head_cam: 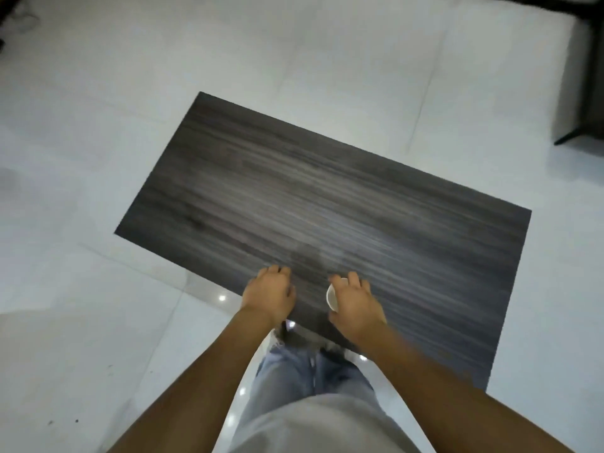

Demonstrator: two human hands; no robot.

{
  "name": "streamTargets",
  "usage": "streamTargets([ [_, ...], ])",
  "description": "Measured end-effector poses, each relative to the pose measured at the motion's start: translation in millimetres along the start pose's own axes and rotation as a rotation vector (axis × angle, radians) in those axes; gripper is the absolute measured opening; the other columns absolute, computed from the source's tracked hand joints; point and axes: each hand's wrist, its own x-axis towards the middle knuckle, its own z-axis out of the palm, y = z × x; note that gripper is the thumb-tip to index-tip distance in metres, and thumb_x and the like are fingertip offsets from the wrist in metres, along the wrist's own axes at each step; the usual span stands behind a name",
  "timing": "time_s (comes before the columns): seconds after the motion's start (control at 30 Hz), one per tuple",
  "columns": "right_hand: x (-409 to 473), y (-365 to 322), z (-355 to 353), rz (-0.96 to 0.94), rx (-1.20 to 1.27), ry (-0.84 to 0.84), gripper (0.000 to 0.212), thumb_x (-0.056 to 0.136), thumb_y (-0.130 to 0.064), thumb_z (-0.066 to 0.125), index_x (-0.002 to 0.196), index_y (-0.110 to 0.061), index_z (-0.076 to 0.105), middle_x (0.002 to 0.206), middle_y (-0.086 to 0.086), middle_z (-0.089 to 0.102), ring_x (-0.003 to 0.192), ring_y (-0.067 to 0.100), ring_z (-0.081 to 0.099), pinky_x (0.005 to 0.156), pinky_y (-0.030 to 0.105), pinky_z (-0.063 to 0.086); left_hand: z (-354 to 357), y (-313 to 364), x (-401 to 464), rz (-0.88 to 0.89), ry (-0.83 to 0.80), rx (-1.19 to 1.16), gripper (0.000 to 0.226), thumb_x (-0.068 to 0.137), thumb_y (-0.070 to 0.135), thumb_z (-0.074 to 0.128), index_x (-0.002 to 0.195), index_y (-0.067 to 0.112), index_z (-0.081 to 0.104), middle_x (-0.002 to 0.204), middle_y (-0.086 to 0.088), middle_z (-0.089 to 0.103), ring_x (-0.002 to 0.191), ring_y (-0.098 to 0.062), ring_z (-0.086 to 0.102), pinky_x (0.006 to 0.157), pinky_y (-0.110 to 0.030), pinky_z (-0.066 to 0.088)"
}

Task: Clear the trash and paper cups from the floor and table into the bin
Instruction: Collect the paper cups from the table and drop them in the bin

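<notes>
My arms (202,371) are bare below a light grey shirt (313,423); I wear faded blue jeans (294,371) and dark shoes (294,336).

You looked down on a floor (98,158) of pale, glossy tiles, whose thin joints ran diagonally and whose surface reflected small ceiling lights near the lower middle. A few dark specks (62,421) lay on the tiles at lower left. A dark piece of furniture (580,93) on thin black feet stood at the right edge, only partly in view. Black cables or legs (6,21), blurred, showed in the upper left corner. You wore light blue jeans (294,371) and a grey shirt (320,423).
</notes>
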Motion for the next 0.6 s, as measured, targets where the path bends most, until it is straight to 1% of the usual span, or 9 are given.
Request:
streamTargets([
  [0.1, 1.1, -59.6, -13.0, -0.135, -0.102, -0.049, 0.065, 0.085, -0.021, 0.065, 0.141, -0.024, 0.032, 0.138, 0.006, 0.031, 0.127, 0.029, 0.033, 0.093, 0.041, 0.05, -19.0, -47.7, -34.8, -0.084, 0.087, -0.073, 0.039, 0.096, 0.031, 0.044, 0.132, 0.015, 0.045, 0.132, -0.005, 0.05, 0.121, -0.023, 0.045, 0.1, -0.034, 0.039],
  [0.2, 3.4, -126.9, -13.1, -0.245, -0.174, -0.038, 0.069, 0.085, -0.021, 0.066, 0.144, -0.025, 0.031, 0.139, 0.006, 0.03, 0.127, 0.028, 0.034, 0.093, 0.04, 0.049, -27.2, -102.2, -67.0, -0.187, 0.16, -0.12, 0.039, 0.097, 0.034, 0.042, 0.131, 0.015, 0.047, 0.131, -0.005, 0.051, 0.118, -0.022, 0.048, 0.098, -0.032, 0.041],
  [0.3, 6.9, -198.7, -1.3, -0.338, -0.194, -0.028, 0.073, 0.085, -0.022, 0.066, 0.146, -0.026, 0.028, 0.141, 0.004, 0.029, 0.127, 0.027, 0.033, 0.091, 0.041, 0.049, -33.5, -162.7, -96.3, -0.263, 0.204, -0.153, 0.042, 0.098, 0.034, 0.041, 0.135, 0.016, 0.045, 0.136, -0.004, 0.048, 0.122, -0.022, 0.047, 0.101, -0.033, 0.041],
  [0.4, 12.7, -271.0, 16.1, -0.402, -0.239, -0.022, 0.073, 0.086, -0.026, 0.065, 0.148, -0.026, 0.025, 0.142, 0.004, 0.029, 0.129, 0.027, 0.031, 0.093, 0.04, 0.047, -38.9, -229.1, -123.1, -0.296, 0.216, -0.134, 0.041, 0.097, 0.032, 0.039, 0.135, 0.015, 0.044, 0.133, -0.006, 0.049, 0.12, -0.023, 0.047, 0.098, -0.034, 0.041],
  [0.47, 14.3, -322.9, 29.4, -0.417, -0.262, -0.026, 0.071, 0.087, -0.024, 0.063, 0.148, -0.025, 0.025, 0.142, 0.005, 0.028, 0.128, 0.027, 0.032, 0.093, 0.039, 0.046, -45.2, -277.7, -142.5, -0.321, 0.223, -0.135, 0.04, 0.097, 0.032, 0.04, 0.132, 0.014, 0.045, 0.13, -0.006, 0.05, 0.119, -0.024, 0.047, 0.096, -0.034, 0.042],
  [0.6, 14.2, -424.2, 55.5, -0.506, -0.282, -0.041, 0.069, 0.087, -0.02, 0.064, 0.146, -0.021, 0.029, 0.142, 0.009, 0.031, 0.129, 0.028, 0.034, 0.096, 0.039, 0.044, -64.2, -369.6, -177.1, -0.392, 0.271, -0.161, 0.039, 0.096, 0.033, 0.041, 0.129, 0.012, 0.046, 0.127, -0.006, 0.05, 0.119, -0.024, 0.046, 0.095, -0.036, 0.043],
])
